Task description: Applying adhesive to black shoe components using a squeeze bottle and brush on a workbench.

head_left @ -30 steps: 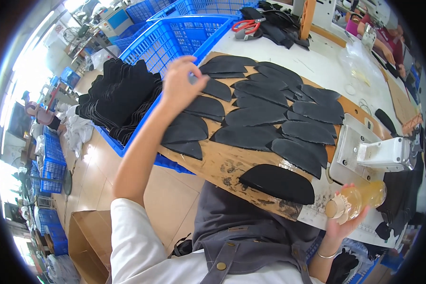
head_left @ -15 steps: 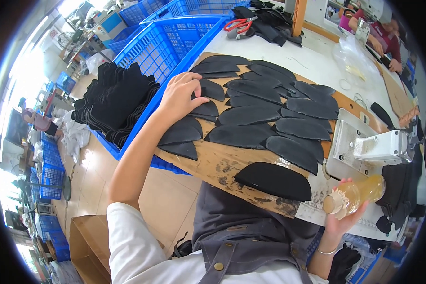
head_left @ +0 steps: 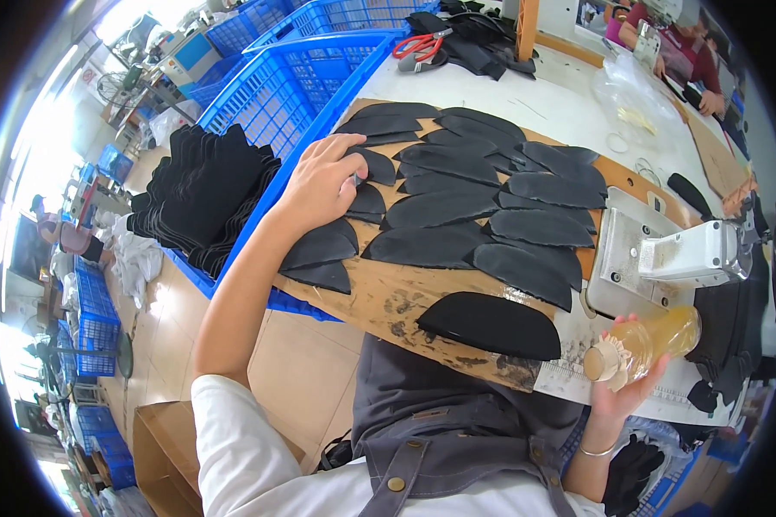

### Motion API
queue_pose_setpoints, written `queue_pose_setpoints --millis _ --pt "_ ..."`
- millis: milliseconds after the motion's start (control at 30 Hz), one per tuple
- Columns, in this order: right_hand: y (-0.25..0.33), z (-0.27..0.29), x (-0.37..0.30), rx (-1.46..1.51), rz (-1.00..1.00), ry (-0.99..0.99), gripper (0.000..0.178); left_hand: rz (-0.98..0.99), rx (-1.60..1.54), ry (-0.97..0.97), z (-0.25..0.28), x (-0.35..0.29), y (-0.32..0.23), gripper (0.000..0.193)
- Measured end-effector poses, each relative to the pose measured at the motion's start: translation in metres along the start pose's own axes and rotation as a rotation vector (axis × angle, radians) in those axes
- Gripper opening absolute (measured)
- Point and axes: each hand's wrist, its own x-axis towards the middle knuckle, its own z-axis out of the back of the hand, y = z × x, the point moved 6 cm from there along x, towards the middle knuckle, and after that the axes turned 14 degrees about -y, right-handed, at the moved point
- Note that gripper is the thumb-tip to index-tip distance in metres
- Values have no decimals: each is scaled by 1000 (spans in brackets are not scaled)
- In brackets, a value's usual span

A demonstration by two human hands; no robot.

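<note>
Rows of overlapping black curved pads (head_left: 440,209) lie on a worn brown board (head_left: 371,297). My left hand (head_left: 319,183) rests at the board's left edge, fingers curled beside a short black pad (head_left: 376,166). Its thumb and index finger close on something small that I cannot make out. In my right hand (head_left: 629,392) is a clear bottle of yellowish liquid (head_left: 664,338), tilted over the table's near right, its tan cap pointing left. A single larger black pad (head_left: 491,326) lies apart at the board's near edge.
Left of the board stands a blue plastic crate (head_left: 272,103) with stacked black pieces (head_left: 203,185). A white machine arm (head_left: 690,254) is at the right. Red-handled cutters (head_left: 421,47) lie at the back beside dark scraps (head_left: 478,43). Another person's hand (head_left: 711,103) is at far right.
The view has shifted slightly, so the board and pads sit a little further left. Both hands stay in nearly the same places, and the right still holds the bottle.
</note>
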Motion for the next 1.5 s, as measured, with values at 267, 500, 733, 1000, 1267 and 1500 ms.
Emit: queue_pose_setpoints --millis 267,500,733,1000,1267,1500 --pt "-1 0 0 11 -3 -45 66 -34 -42 43 -16 5 1 14" --pt "0 1 -1 10 6 -86 65 -62 14 1 -12 8 -2 18" --pt "-2 0 -2 55 -8 -141 65 -1 100 -18 -4 6 7 28" --pt "-2 1 0 28 -8 -89 63 -36 97 -40 -11 4 1 28" --pt "-1 3 -2 24 -1 -94 62 -9 118 -52 -8 -2 4 26" --pt "-3 -1 -1 32 -11 -49 61 -29 144 -84 -10 -6 10 23"
